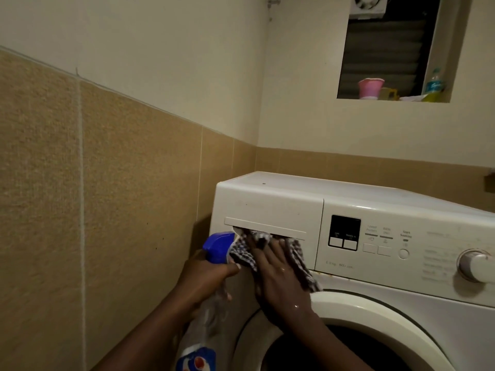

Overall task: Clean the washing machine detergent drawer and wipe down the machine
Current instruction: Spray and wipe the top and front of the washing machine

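White washing machine (388,207) front, top-left corner: detergent drawer (270,207), apparently closed. Presses checked cloth (242,257) into handle recess with right hand (278,274), fingers (277,250) straight, spread for wiping pressure. Grips spray bottle (217,246) in left hand (203,277), fingers clamped round neck, likely for respraying.

A home laundry nook: tiled walls (107,170), front-loading washing machine (375,236), cluttered window ledge (393,99)

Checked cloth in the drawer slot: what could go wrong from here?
The brown-and-white checked cloth may snag in the slot of the white detergent drawer where the right hand presses it. The clear spray bottle with blue trigger, gripped by the left hand, could wet the black display panel.
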Available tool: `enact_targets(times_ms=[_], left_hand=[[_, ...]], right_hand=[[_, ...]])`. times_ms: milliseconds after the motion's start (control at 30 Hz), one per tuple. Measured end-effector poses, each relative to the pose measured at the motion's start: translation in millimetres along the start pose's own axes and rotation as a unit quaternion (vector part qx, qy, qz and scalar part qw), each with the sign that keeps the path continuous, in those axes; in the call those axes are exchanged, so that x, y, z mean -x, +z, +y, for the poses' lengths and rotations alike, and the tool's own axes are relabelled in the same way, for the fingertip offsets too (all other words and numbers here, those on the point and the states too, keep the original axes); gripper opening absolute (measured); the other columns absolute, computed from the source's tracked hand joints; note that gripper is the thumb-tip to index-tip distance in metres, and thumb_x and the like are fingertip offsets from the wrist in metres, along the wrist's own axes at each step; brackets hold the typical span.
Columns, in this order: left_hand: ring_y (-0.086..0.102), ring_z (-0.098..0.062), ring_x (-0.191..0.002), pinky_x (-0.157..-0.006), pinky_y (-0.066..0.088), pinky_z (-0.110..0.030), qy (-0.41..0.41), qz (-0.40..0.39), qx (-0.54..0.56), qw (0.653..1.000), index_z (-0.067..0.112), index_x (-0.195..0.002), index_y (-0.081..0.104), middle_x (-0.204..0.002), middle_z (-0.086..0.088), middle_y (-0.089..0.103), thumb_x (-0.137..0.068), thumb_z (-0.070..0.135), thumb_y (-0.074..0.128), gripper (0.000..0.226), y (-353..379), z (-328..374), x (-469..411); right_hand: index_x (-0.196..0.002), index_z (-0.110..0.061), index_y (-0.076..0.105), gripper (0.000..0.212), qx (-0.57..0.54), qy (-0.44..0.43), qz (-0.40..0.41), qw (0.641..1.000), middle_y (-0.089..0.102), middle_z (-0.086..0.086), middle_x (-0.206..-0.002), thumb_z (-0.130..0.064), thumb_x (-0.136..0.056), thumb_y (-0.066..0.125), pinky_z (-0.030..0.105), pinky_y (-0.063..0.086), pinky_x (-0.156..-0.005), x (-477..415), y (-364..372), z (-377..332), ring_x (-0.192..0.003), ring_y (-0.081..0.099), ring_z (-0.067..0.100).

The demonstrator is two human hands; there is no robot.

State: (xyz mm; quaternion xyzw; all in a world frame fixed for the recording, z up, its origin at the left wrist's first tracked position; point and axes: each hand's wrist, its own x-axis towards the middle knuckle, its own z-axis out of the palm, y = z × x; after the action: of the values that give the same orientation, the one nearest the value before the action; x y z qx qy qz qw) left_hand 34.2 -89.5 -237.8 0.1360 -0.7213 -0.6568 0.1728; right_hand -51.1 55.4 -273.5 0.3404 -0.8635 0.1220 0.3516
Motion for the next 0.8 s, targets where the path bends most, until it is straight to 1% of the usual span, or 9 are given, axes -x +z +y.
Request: enact_targets(times_ms=[100, 167, 233, 333, 400, 467, 600, 700, 800], left_hand=[[0.064, -0.024, -0.053, -0.043, 0.051, -0.024, 0.003, -0.005, -0.003, 1.0, 0.011, -0.108, 0.061, -0.095, -0.019, 0.068, -0.081, 0.011, 0.076, 0.031, 1, 1, 3], [0.065, -0.024, -0.054, -0.043, 0.052, -0.024, 0.005, -0.008, 0.008, 1.0, 0.017, -0.108, 0.059, -0.096, -0.013, 0.068, -0.08, 0.01, 0.076, 0.033, 4, 1, 5], [0.066, -0.025, -0.054, -0.046, 0.054, -0.027, 0.006, -0.016, 0.018, 1.0, 0.017, -0.114, 0.058, -0.1, -0.013, 0.068, -0.08, 0.01, 0.077, 0.039, 5, 0, 7], [0.066, -0.025, -0.054, -0.049, 0.054, -0.029, 0.006, -0.022, 0.013, 1.0, 0.015, -0.116, 0.058, -0.102, -0.014, 0.068, -0.08, 0.011, 0.077, 0.042, 6, 0, 8], [0.065, -0.023, -0.05, -0.047, 0.053, -0.028, 0.002, -0.022, 0.01, 1.0, 0.014, -0.116, 0.058, -0.102, -0.015, 0.068, -0.08, 0.011, 0.077, 0.041, 5, 0, 9], [0.063, -0.02, -0.045, -0.044, 0.053, -0.025, 0.0, -0.022, 0.0, 1.0, 0.009, -0.112, 0.057, -0.093, -0.017, 0.067, -0.08, 0.011, 0.076, 0.037, 5, 1, 10], [0.061, -0.02, -0.043, -0.053, 0.054, -0.028, 0.01, -0.039, 0.0, 0.999, 0.008, -0.099, 0.059, -0.072, -0.015, 0.065, -0.082, 0.01, 0.075, 0.023, 8, 7, 11], [0.06, -0.018, -0.043, -0.059, 0.053, -0.03, 0.019, -0.049, 0.0, 0.999, 0.011, -0.091, 0.058, -0.065, -0.012, 0.064, -0.084, 0.011, 0.073, 0.017, 15, 10, 16], [0.06, -0.016, -0.044, -0.056, 0.054, -0.028, 0.055, -0.052, -0.012, 0.997, 0.013, -0.09, 0.061, -0.069, -0.011, 0.064, -0.083, 0.012, 0.074, 0.015, 27, 15, 22]], right_hand=[[-0.144, -0.017, 0.045, 0.063, 0.007, 0.054, 0.041, 0.998, 0.053, 0.006, -0.141, -0.027, -0.082, 0.037, 0.039, 0.02, -0.114, 13, -2, -1, -0.136, 0.044, 0.026], [-0.147, -0.018, 0.039, 0.064, -0.014, 0.059, 0.036, 0.998, 0.049, 0.006, -0.145, -0.03, -0.085, 0.032, 0.04, 0.019, -0.118, 9, 3, -7, -0.141, 0.037, 0.027], [-0.151, -0.023, 0.031, 0.064, -0.031, 0.035, 0.021, 0.999, 0.04, 0.001, -0.151, -0.036, -0.088, 0.025, 0.042, 0.012, -0.121, -4, 5, -12, -0.146, 0.025, 0.023], [-0.148, -0.028, 0.033, 0.057, -0.018, -0.002, 0.018, 1.0, 0.037, -0.006, -0.152, -0.032, -0.091, 0.034, 0.046, 0.011, -0.119, -7, 3, -5, -0.146, 0.021, 0.017], [-0.151, -0.025, 0.028, 0.065, -0.024, 0.002, 0.015, 1.0, 0.031, -0.004, -0.156, -0.02, -0.089, 0.043, 0.047, 0.011, -0.119, 11, 6, 7, -0.149, 0.011, 0.017], [-0.151, -0.019, 0.029, 0.074, -0.02, 0.006, 0.05, 0.999, 0.036, 0.003, -0.154, -0.012, -0.08, 0.048, 0.048, 0.014, -0.118, 35, 10, 19, -0.149, 0.015, 0.022], [-0.149, -0.015, 0.035, 0.073, 0.032, 0.025, 0.123, 0.992, 0.044, 0.008, -0.149, -0.011, -0.077, 0.045, 0.048, 0.02, -0.116, 51, 2, 43, -0.146, 0.023, 0.028], [-0.153, -0.019, 0.023, 0.082, 0.01, 0.082, 0.157, 0.984, 0.031, 0.008, -0.156, -0.009, -0.074, 0.045, 0.045, 0.013, -0.119, 33, -20, 49, -0.148, 0.013, 0.024], [-0.155, -0.025, 0.014, 0.088, -0.037, 0.053, 0.189, 0.98, 0.028, 0.008, -0.155, -0.015, -0.071, 0.041, 0.039, 0.005, -0.121, 32, -24, 54, -0.15, 0.002, 0.013]])
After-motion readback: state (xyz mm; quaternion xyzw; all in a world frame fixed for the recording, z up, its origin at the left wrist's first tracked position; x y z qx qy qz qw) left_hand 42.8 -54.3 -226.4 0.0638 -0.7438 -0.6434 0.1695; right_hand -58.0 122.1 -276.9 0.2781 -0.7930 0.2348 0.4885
